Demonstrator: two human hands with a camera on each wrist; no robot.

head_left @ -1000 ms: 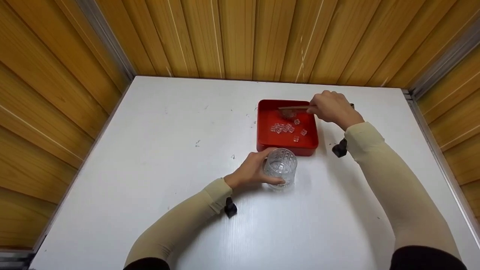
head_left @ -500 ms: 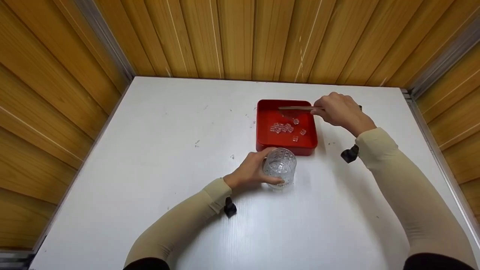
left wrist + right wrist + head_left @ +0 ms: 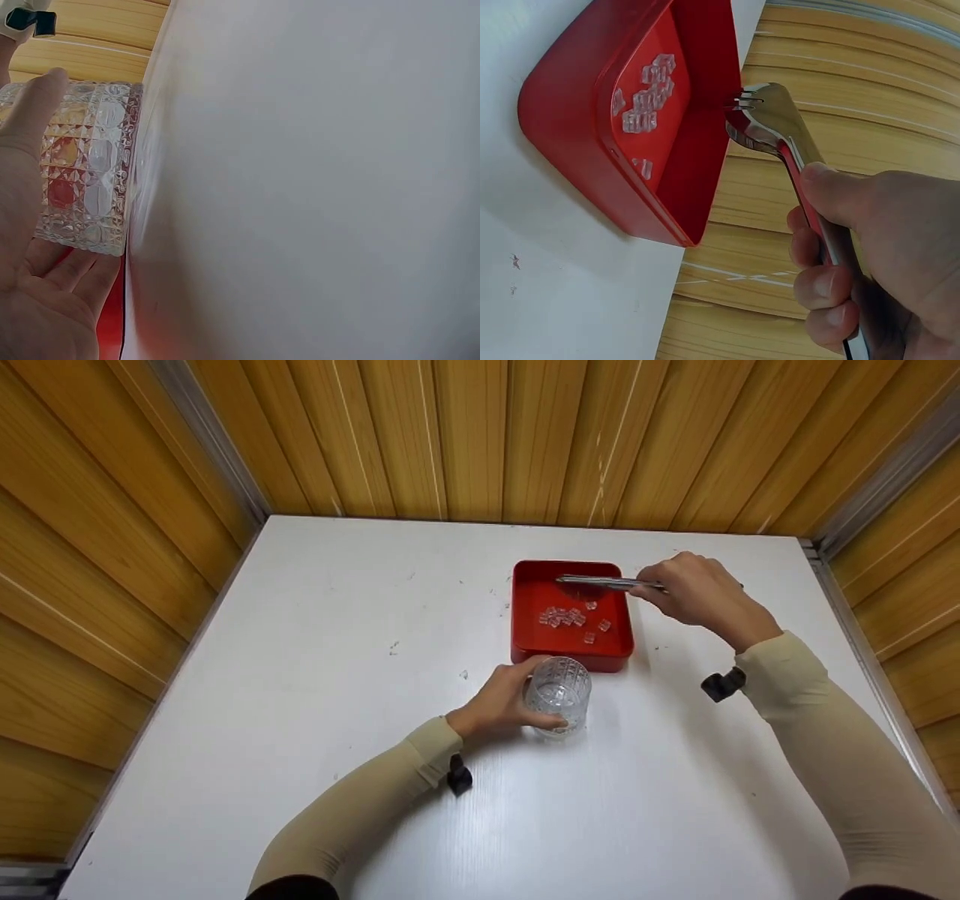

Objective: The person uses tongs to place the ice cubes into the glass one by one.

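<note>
My left hand (image 3: 501, 706) grips a clear patterned glass tumbler (image 3: 559, 697) that stands on the table, thumb on the near side and fingers behind. In the left wrist view the tumbler (image 3: 90, 165) shows its cut-glass pattern. My right hand (image 3: 701, 592) holds metal tongs (image 3: 611, 583) over the red square tray (image 3: 574, 661). The right wrist view shows the tongs' (image 3: 784, 124) toothed, spoon-like end near the tray's wall; whether anything lies between the ends I cannot tell. Several clear cubes (image 3: 562, 617) lie in the tray, mostly in a cluster.
The white table (image 3: 360, 675) carries small dark scuffs. Wood-patterned panels (image 3: 472, 442) stand along its back and sides. Black wrist cameras sit on both sleeves, the right one (image 3: 724, 685) and the left one (image 3: 459, 775).
My right hand has drawn back to the right and slightly nearer, and the tongs have turned, now showing their silver side. My left hand and the tumbler stay put.
</note>
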